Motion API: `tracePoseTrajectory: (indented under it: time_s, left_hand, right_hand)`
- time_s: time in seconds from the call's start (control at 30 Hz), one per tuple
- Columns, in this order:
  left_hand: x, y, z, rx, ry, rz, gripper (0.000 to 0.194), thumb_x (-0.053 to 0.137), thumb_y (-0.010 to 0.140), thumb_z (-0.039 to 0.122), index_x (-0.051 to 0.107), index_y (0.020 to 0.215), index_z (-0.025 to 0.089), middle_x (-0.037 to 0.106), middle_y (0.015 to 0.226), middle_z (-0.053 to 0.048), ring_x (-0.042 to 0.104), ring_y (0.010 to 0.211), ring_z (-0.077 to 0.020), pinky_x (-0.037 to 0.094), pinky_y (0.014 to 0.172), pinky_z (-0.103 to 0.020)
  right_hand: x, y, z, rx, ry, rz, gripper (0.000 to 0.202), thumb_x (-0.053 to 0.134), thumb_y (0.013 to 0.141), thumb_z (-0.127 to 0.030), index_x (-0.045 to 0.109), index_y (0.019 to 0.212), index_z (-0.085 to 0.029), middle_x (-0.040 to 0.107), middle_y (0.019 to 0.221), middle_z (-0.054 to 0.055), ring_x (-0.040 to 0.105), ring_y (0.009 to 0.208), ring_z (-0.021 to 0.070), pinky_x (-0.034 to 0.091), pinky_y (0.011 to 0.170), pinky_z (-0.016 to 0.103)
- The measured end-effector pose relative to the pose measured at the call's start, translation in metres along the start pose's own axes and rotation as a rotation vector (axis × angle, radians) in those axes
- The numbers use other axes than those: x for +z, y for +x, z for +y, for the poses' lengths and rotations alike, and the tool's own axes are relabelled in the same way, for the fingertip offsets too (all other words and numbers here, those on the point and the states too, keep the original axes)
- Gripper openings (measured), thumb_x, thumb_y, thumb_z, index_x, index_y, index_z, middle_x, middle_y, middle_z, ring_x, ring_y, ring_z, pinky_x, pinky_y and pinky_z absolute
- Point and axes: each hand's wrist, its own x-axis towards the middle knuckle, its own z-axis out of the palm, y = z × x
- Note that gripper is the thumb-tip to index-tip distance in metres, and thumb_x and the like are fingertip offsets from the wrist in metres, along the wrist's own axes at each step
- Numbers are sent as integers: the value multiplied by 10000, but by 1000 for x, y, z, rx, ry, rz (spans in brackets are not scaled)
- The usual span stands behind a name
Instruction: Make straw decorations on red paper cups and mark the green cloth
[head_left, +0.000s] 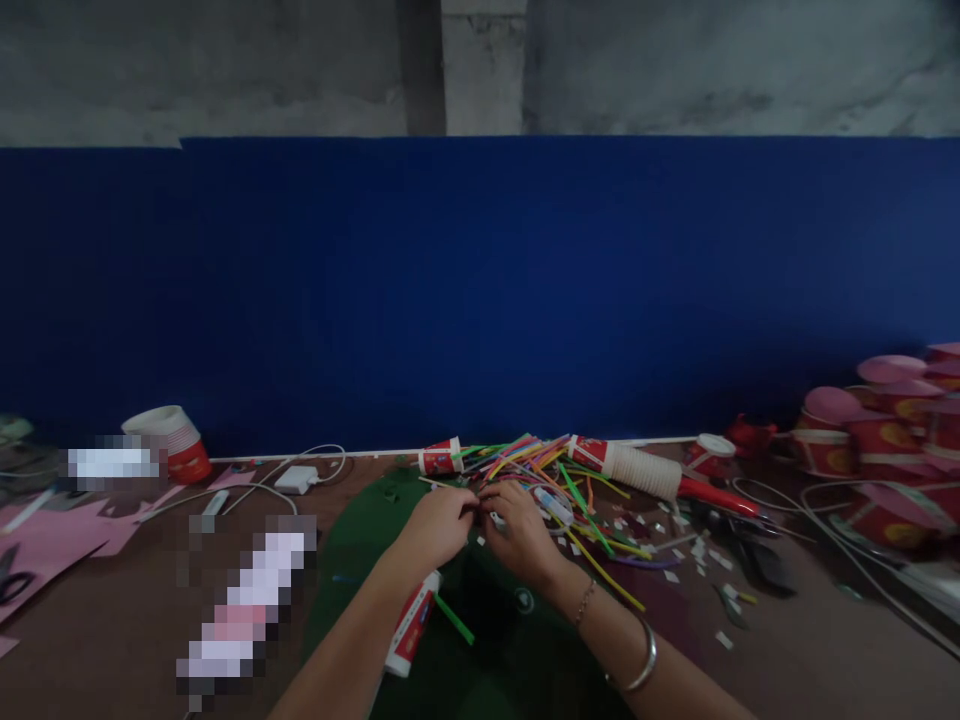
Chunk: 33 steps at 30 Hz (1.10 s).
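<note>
My left hand (444,524) and my right hand (517,528) meet fingertip to fingertip over a dark green mat (352,560). Both are closed in a pinch; whatever lies between the fingers is too small to make out. Just behind them spreads a pile of colourful thin sticks (525,460). A red and white paper cup (412,628) lies on its side below my left forearm's inner edge, with a green stick (454,618) beside it. Another red cup (441,457) lies tipped behind my left hand.
At right are a long stack of nested cups (643,472), a red-handled tool (720,496), small white scraps (701,550) and many pink-topped red cups (892,440). Leftward stand stacked cups (180,450), a white adapter (297,480), cables, pink sheets (60,545) and scissors (13,580).
</note>
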Motion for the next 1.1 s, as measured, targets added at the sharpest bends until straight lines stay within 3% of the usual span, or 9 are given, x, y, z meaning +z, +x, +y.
tracePoseTrajectory:
  time_s: [0.2, 0.33, 0.47, 0.57, 0.73, 0.93, 1.1]
  left_hand:
    - [-6, -1, 1, -104, -29, 102, 215, 497, 789, 154, 692, 869, 197, 718, 915, -62, 639, 870, -207, 425, 747, -281]
    - [-7, -1, 6, -170, -194, 89, 175, 472, 802, 148, 625, 879, 186, 703, 793, -38, 650, 708, -166, 433, 611, -238]
    - [-3, 0, 8, -198, -369, 41, 163, 416, 809, 127, 552, 882, 179, 690, 730, -20, 615, 550, -129, 415, 492, -212]
    - [-1, 0, 7, -202, -409, 31, 153, 410, 800, 120, 535, 870, 174, 693, 716, -16, 590, 504, -118, 417, 482, -215]
    - [-1, 2, 3, -207, -313, 93, 171, 432, 786, 104, 567, 865, 173, 683, 658, -3, 622, 554, -130, 414, 532, -219]
    - [1, 3, 3, -167, -143, 154, 168, 487, 756, 78, 607, 815, 179, 680, 655, -6, 634, 670, -150, 390, 593, -226]
    - [1, 2, 6, -177, -146, 105, 219, 468, 738, 39, 617, 821, 177, 645, 550, 20, 615, 602, -136, 375, 561, -212]
  right_hand:
    - [-46, 18, 11, 285, -402, -335, 183, 485, 837, -198, 658, 785, -170, 658, 906, 90, 563, 921, 235, 388, 819, 351]
    - [-73, 19, 29, 551, -629, -538, 186, 525, 805, -235, 686, 871, -170, 662, 978, 127, 573, 981, 277, 393, 824, 364]
    - [-76, 12, 41, 607, -683, -619, 263, 557, 749, -189, 657, 983, -121, 669, 1002, 157, 596, 979, 290, 411, 802, 356]
    - [-73, 10, 41, 617, -674, -668, 250, 543, 723, -119, 667, 939, -110, 689, 950, 157, 624, 935, 286, 417, 782, 355]
    - [-74, 19, 27, 590, -648, -620, 242, 517, 774, -213, 664, 931, -101, 681, 961, 173, 616, 940, 298, 411, 801, 375]
    - [-72, 24, -11, 225, -248, -421, 226, 463, 830, -228, 653, 932, -160, 660, 955, 84, 579, 939, 204, 417, 808, 285]
    - [-67, 23, -23, 182, -339, -350, 204, 495, 807, -210, 660, 911, -150, 646, 919, 98, 565, 905, 220, 408, 835, 324]
